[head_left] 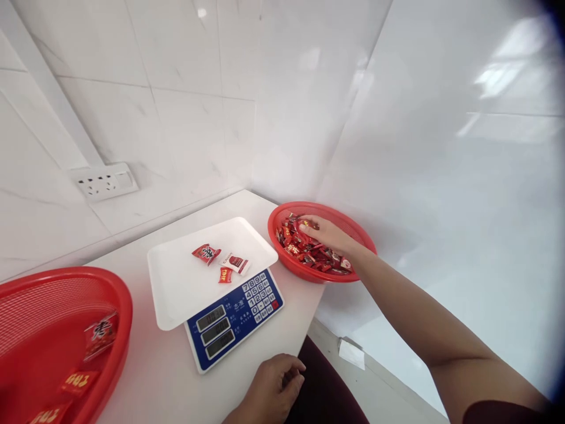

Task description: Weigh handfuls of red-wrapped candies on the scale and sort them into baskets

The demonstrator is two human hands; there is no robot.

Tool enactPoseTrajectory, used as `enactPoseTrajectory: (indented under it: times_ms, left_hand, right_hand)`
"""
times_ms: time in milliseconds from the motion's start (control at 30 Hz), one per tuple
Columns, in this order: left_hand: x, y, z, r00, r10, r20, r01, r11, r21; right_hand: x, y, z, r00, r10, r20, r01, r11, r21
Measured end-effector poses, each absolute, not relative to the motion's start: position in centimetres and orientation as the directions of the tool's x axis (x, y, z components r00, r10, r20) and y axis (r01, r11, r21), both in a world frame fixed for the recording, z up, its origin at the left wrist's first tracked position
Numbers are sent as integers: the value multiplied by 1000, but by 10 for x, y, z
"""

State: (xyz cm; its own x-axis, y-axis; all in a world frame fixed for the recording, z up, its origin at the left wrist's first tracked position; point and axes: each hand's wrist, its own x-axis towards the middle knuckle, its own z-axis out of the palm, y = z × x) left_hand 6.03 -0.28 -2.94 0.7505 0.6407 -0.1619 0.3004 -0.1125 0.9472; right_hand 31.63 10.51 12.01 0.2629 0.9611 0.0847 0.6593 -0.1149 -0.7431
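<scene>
The right hand was observed inside the red basket at far right, its fingers partly bent over the heaped wrapped candies; whether any was gripped could not be told. The left hand was noted at the near edge of the white table, fingers loosely curled, nothing seen held. Three sweets were recorded on the tray of the blue scale, left of that basket. More packets were seen in a second basket at near left.
</scene>
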Motion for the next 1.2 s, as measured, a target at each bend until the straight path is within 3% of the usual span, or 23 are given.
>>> enactPoseTrajectory:
  times_ms: [167,267,400,500,667,733,1033,1200]
  left_hand:
    - [59,-5,-30,730,660,-176,311,-92,946]
    - [59,-6,-30,734,658,-168,306,-99,947]
    - [59,-6,-28,730,659,-182,316,-89,945]
    - [58,-5,-30,732,659,-174,314,-101,944]
    - [59,-4,-34,738,654,-166,306,-105,946]
    - [60,-3,-34,741,653,-159,297,-106,949]
    - [60,-1,-29,767,626,-143,297,-148,943]
    - [62,0,-34,768,627,-129,289,-160,944]
  right_hand:
    - [271,123,114,1,1000,-11,247,-11,-969]
    - [262,126,109,-120,993,2,309,39,-950]
    - [272,112,100,-57,995,83,743,98,-662]
    - [294,98,94,-3,1000,18,889,11,-458]
    - [335,84,83,-4,950,-314,946,-98,-308]
    - [345,83,77,-33,930,-367,961,-71,-266]
    - [361,97,76,218,948,-230,975,-223,7]
    - [354,114,98,202,966,-161,979,-204,1]
